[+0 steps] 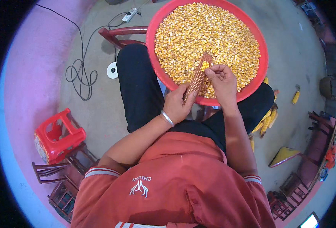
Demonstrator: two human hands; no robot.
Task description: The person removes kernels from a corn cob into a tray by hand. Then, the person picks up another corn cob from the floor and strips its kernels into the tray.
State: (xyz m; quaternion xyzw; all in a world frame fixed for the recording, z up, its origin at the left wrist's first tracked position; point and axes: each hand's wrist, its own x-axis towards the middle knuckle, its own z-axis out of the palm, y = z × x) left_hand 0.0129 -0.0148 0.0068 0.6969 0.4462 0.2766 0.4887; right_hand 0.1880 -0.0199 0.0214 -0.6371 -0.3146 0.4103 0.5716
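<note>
My left hand point(179, 104) grips the lower end of a reddish-brown corn cob point(195, 82), which tilts up and to the right. Most of the cob's visible side is bare, with a small patch of yellow kernels point(205, 66) near its upper end. Beside that patch is my right hand point(222, 82), its thumb at the kernels' edge and its fingers curled; whether a loose kernel sits between them is hidden. Under both hands, a round red plastic basket point(264, 57) rests by my knees, filled with loose yellow corn kernels point(207, 31).
Whole corn ears point(267, 122) lie on the floor at right, with a single ear point(296, 97) farther out. A black cable point(84, 77) loops across the floor at left near a power strip point(130, 15). A red plastic stool point(59, 135) and wooden chairs point(62, 196) stand lower left.
</note>
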